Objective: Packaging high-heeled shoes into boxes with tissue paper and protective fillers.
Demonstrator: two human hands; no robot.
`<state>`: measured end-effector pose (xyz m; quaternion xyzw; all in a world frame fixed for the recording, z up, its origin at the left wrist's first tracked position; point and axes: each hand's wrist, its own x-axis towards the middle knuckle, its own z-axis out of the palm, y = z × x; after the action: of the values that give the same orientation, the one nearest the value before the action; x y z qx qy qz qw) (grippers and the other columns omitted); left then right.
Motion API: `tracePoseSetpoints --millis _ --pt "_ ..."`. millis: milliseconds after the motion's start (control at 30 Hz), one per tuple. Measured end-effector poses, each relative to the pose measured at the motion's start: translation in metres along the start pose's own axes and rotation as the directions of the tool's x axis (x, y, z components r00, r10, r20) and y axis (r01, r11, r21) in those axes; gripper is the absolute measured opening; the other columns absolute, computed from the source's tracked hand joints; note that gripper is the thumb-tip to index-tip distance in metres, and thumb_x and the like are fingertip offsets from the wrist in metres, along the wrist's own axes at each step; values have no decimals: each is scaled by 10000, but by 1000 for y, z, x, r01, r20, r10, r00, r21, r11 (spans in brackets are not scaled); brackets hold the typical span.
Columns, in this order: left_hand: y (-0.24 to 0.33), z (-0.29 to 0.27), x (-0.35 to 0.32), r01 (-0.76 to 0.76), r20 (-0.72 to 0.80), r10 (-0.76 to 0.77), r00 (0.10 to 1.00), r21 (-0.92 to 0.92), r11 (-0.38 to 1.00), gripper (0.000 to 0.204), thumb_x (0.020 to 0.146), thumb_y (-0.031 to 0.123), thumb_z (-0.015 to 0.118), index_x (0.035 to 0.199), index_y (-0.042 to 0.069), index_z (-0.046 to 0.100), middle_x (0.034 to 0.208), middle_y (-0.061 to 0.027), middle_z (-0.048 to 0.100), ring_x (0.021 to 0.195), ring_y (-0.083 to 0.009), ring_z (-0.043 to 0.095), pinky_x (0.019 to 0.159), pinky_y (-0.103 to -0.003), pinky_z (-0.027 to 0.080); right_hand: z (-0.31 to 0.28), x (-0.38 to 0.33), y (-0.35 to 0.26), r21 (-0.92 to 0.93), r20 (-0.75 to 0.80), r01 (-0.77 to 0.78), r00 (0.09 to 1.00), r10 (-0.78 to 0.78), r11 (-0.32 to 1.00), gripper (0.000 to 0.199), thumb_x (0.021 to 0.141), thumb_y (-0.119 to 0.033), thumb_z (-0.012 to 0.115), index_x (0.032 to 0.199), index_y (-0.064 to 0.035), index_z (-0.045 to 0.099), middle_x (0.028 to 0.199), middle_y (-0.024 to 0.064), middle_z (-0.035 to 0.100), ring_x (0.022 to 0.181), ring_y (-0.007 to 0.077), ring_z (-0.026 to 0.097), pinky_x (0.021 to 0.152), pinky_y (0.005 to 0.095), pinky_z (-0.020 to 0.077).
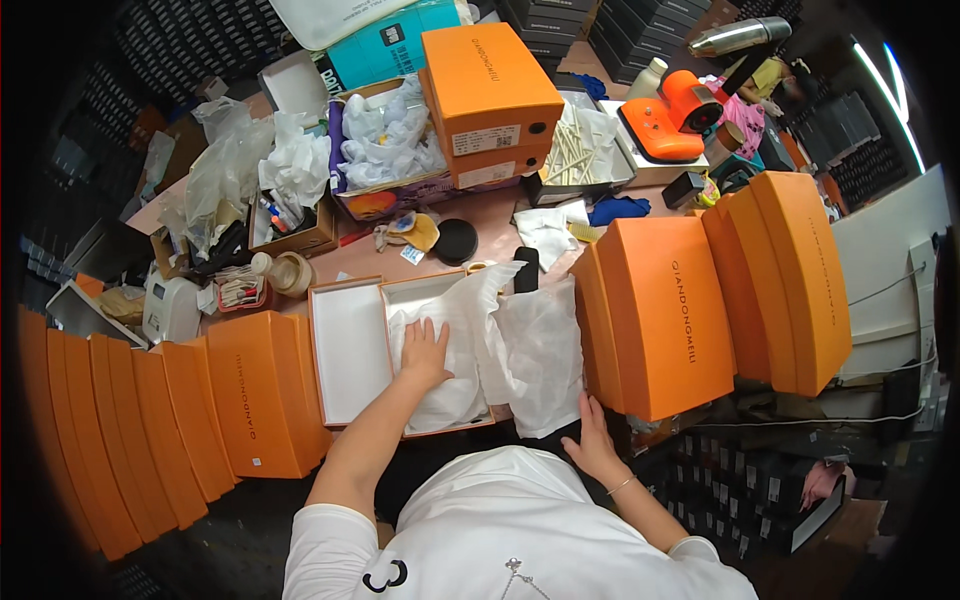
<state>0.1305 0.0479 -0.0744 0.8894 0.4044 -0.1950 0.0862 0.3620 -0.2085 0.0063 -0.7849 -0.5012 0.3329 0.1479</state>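
Note:
An open shoebox (452,431) with an orange rim lies in front of me, its white-lined lid (348,352) folded out to the left. White tissue paper (455,395) fills the box; anything beneath it is hidden. My left hand (425,352) rests on this paper with its fingers spread. A thin white sheet or pouch (540,355) spreads over the box's right side and past its edge. By the lower right corner of that sheet is my right hand (597,447), fingers stretched and thumb apart. Whether its fingertips touch the sheet I cannot tell.
Orange shoeboxes stand in rows at left (262,395) and right (662,325), close to the open box. Behind lie a black round lid (456,241), a carton of white tissue (390,135), stacked orange boxes (490,90), a tray of sticks (570,150) and an orange tool (665,125).

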Motion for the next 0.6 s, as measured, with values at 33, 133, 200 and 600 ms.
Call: tracePoseSetpoints --millis 33,133,200,600 --pt "0 4 3 -15 -7 15 1000 -6 1000 997 657 540 760 1428 74 334 1412 -244 355 1330 -419 290 1105 -510 164 7 1 6 49 -5 -47 999 47 998 891 771 -85 688 1468 -29 136 1449 305 216 1330 466 264 1085 451 291" --pt "-12 -2 -6 15 -10 -16 1000 -90 996 867 670 474 761 1354 50 439 1320 -217 445 1270 -383 370 1082 -527 221 49 35 31 325 -268 56 963 35 944 668 833 -32 586 1422 -8 271 1363 256 410 1264 364 414 1049 392 341" --pt "-14 -1 -16 -109 -228 52 972 -242 964 556 746 290 691 1217 29 555 1227 -187 520 1255 -317 402 1066 -540 252 74 54 59 441 -318 77 945 76 894 392 891 -3 472 1281 28 482 1160 101 612 1047 204 560 958 297 404" --pt "50 16 -94 -360 -634 -454 626 -751 553 353 841 158 619 1140 -3 525 1245 -199 469 1184 -344 462 992 -397 406 -41 120 -117 103 -639 682 604 -477 724 291 907 -99 522 1122 94 555 1074 240 613 977 333 593 889 401 473"
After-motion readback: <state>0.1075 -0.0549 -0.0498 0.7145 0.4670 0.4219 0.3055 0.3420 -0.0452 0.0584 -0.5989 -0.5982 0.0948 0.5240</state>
